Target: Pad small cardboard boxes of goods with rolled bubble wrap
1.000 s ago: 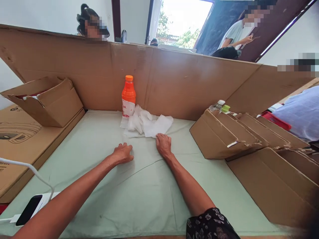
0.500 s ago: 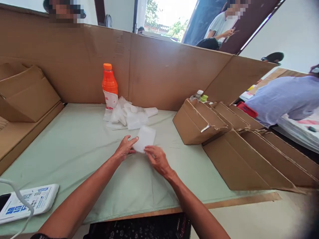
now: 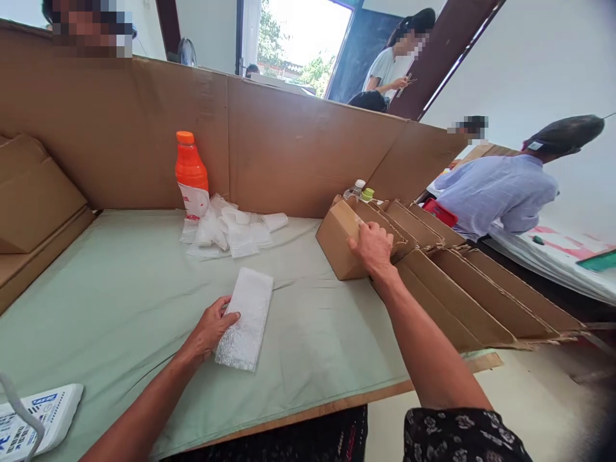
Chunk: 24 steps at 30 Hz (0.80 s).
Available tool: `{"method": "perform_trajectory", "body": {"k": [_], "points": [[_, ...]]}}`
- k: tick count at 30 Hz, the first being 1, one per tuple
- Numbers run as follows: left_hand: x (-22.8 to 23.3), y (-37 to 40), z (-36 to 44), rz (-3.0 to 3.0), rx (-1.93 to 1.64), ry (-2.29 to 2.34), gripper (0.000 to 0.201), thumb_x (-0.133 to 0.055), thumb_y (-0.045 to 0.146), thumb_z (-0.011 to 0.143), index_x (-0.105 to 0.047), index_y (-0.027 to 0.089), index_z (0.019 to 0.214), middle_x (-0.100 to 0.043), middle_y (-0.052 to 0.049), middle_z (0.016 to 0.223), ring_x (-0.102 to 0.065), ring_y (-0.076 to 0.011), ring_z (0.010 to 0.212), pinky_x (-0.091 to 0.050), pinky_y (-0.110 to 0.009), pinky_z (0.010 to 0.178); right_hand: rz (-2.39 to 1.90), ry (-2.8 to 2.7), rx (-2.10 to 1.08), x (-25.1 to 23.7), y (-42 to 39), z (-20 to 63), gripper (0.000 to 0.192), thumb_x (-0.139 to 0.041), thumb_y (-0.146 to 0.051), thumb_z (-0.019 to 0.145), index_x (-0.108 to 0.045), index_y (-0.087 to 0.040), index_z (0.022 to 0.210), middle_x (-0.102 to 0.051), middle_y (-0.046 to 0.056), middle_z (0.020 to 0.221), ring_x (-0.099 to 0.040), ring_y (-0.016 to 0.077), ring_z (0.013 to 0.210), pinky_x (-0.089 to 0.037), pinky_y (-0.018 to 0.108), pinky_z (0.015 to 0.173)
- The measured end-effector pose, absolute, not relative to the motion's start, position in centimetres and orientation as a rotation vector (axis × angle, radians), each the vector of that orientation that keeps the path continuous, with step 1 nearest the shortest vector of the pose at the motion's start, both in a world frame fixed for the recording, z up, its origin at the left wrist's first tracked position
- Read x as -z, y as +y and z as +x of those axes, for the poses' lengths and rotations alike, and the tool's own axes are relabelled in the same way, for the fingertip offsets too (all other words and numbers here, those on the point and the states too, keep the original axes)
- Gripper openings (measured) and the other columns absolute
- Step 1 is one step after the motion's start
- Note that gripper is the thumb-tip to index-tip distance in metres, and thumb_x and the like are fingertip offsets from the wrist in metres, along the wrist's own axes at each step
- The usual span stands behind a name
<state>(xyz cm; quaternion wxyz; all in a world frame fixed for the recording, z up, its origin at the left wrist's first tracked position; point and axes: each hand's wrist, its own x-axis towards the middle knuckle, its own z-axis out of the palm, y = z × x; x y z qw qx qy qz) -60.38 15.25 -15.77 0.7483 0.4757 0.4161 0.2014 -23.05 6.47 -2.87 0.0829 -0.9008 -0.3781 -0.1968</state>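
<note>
My left hand holds a flat, whitish bubble-wrap pouch by its left edge, thumb on top, above the green cloth. To the right, my right hand is at the nearest open cardboard box. Its thumb lies against the box's light brown front panel and its fingers curl over the upper edge. What lies inside the box under those fingers is hidden. A loose pile of bubble-wrap pieces lies behind the pouch, beside an orange bottle.
Several cardboard compartments line the right side, with a clear bottle behind them. A cardboard wall closes the back. A white package with a cable lies front left. Other people work beyond; one wears a light blue shirt.
My right hand has left the bubble-wrap pouch and moved right to the cardboard box. My left hand keeps the pouch, now nearer and seen longer. The view has turned right.
</note>
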Motion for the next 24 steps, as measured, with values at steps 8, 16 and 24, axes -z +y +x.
{"method": "perform_trajectory", "body": {"k": [8,16,24], "points": [[15.8,14.2,-64.0,0.794,-0.593,0.986,0.071,-0.089,0.032,0.052,-0.060,0.017,0.115,-0.074,-0.003,0.082,-0.065,-0.0169,0.056,-0.051,-0.027,0.053,-2.693,-1.145,0.390,2.6,4.7,-22.7,0.029,-0.055,-0.022,0.087,-0.072,-0.017,0.110,-0.075,0.015,0.104,-0.067,0.0301,0.093,-0.045,0.037,0.075],[15.3,14.5,-66.7,0.678,-0.726,1.101,0.061,-0.089,0.033,0.048,-0.065,0.018,0.102,-0.072,0.002,0.075,-0.064,-0.0155,0.055,-0.052,-0.026,0.052,-1.976,-1.735,0.191,2.8,-4.7,-28.7,0.018,-0.062,-0.038,0.088,-0.077,-0.029,0.084,-0.077,0.004,0.083,-0.069,0.0255,0.085,-0.049,0.042,0.082],[14.8,11.7,-66.2,0.663,-0.704,1.111,0.060,-0.090,0.041,0.050,-0.067,0.019,0.101,-0.073,0.001,0.077,-0.066,-0.0174,0.058,-0.049,-0.025,0.053,-1.632,-0.886,0.099,7.1,-10.4,-32.6,0.029,-0.065,-0.047,0.088,-0.076,-0.026,0.104,-0.073,0.010,0.115,-0.066,0.0298,0.111,-0.052,0.048,0.094]]}}
